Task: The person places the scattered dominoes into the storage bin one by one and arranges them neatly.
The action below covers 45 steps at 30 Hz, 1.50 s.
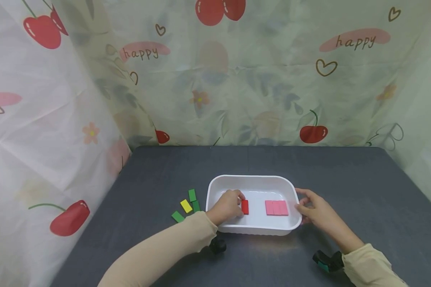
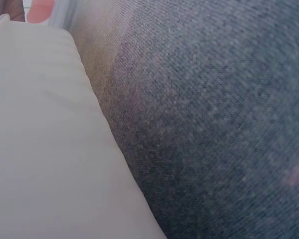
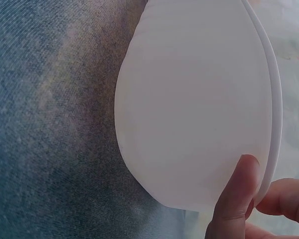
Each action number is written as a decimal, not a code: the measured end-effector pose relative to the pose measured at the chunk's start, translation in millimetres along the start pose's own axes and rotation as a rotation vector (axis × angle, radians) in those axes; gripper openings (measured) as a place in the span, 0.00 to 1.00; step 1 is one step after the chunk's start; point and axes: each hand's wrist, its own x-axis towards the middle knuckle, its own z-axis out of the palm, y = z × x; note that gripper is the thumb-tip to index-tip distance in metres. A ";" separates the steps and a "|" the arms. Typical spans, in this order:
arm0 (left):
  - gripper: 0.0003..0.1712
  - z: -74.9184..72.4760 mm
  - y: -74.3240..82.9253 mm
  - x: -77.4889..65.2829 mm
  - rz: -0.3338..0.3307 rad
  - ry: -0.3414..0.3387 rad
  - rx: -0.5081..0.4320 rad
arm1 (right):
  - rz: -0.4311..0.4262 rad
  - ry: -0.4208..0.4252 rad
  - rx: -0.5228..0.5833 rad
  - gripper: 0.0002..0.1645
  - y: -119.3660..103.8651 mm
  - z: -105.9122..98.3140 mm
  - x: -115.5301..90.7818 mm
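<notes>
A white plastic tray (image 1: 251,230) stands on the dark table, seen in the head view. My left hand (image 1: 227,205) reaches over its left side and pinches a red tile (image 1: 245,207) at the tray floor, thumb and index finger at the tile's ends. Three pink tiles (image 1: 276,208) lie side by side in the right part of the tray. At the right end, my right hand (image 1: 314,209) grips the rim. The right wrist view has the thumb (image 3: 239,186) against the tray's outer wall (image 3: 199,99), with a finger over the rim.
Left of the tray, several green tiles (image 1: 192,195) and a yellow tile (image 1: 186,206) lie loose on the dark table (image 1: 172,167). A printed curtain (image 1: 265,79) hangs behind and at both sides. A dark wrist camera (image 1: 328,261) shows below the right hand.
</notes>
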 end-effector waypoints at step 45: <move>0.21 2.3 9.8 -4.7 -0.115 -0.111 -0.344 | 0.004 -0.010 0.000 0.36 -1.0 -1.3 -0.5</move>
